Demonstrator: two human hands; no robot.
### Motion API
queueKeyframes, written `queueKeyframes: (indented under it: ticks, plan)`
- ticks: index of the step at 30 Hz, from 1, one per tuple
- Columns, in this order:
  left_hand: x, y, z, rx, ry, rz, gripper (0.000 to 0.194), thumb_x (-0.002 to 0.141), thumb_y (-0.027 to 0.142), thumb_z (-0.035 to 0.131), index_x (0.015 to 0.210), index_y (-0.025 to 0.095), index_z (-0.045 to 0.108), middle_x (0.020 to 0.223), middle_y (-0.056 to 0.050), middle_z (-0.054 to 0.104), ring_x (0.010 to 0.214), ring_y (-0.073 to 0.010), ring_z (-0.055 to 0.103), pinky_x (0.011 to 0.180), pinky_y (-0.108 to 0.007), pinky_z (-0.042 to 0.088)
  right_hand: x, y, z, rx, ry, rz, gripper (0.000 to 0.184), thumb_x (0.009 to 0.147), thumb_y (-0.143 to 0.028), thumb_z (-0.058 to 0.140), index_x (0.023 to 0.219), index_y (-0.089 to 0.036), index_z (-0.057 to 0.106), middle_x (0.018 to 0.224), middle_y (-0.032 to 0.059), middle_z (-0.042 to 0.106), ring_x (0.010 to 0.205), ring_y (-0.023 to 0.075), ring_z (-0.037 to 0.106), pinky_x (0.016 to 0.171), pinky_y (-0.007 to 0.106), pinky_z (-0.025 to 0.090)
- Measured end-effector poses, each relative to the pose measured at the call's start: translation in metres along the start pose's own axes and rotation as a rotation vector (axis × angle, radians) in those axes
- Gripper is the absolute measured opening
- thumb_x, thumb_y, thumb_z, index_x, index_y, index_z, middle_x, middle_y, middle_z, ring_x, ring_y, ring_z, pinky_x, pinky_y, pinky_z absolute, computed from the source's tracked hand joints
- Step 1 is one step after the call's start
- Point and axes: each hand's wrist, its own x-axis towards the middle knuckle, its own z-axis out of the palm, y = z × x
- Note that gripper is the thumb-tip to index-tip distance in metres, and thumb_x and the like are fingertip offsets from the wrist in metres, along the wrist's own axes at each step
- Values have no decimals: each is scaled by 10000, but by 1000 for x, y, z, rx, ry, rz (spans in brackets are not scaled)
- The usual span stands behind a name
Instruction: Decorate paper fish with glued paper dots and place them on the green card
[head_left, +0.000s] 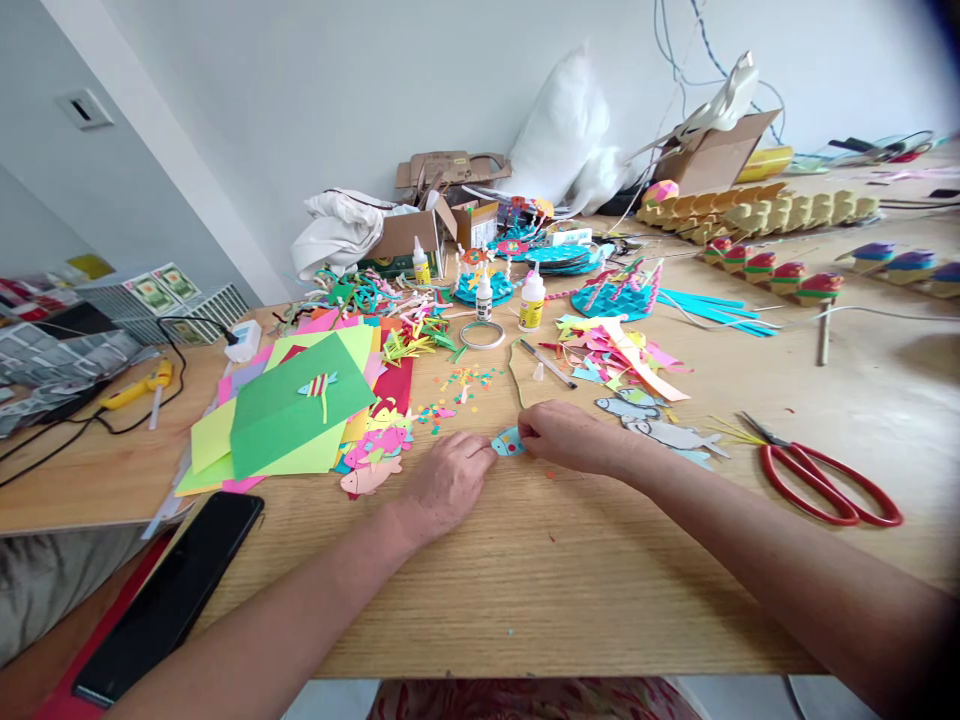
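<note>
A small blue paper fish (508, 441) with coloured dots lies on the wooden table (570, 570) between my two hands. My left hand (446, 478) rests palm down with its fingertips pinching the fish's left end. My right hand (564, 435) has its fingers curled and pressed on the fish's right end. Grey paper fish cut-outs (660, 425) lie just right of my right hand. Pink and yellow paper fish (375, 450) lie left of my left hand.
Green and yellow paper sheets (289, 415) are stacked at left. Red-handled scissors (821, 480) lie at right. Glue bottles (532, 300) and paper scraps (615, 350) crowd the middle. A black phone (176, 590) sits at the near left edge. Boxes and paper crafts fill the back.
</note>
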Motion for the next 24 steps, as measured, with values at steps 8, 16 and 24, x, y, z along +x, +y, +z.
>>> queueKeyframes:
  ticks: [8, 16, 24]
  plan:
    - [0, 0, 0, -2, 0, 8, 215, 834, 105, 352, 938, 158, 533, 924, -44, 562, 897, -162, 493, 794, -321, 414, 0, 4, 4, -17, 32, -9, 251, 682, -186, 410, 772, -177, 644, 757, 68, 647, 694, 166, 564, 505, 231, 294]
    - [0, 0, -1, 6, -16, 5, 222, 838, 103, 343, 941, 157, 532, 925, -47, 562, 910, -163, 494, 800, -321, 413, 2, 6, 9, -37, 60, -21, 241, 673, -187, 420, 771, -176, 641, 743, 66, 644, 688, 163, 559, 496, 234, 275]
    - [0, 0, -1, 9, -2, 17, 213, 824, 93, 360, 932, 152, 535, 949, -54, 566, 922, -167, 495, 812, -328, 417, -3, 7, -2, -9, 48, 12, 203, 685, -255, 450, 753, -191, 631, 746, 55, 635, 681, 163, 553, 488, 226, 281]
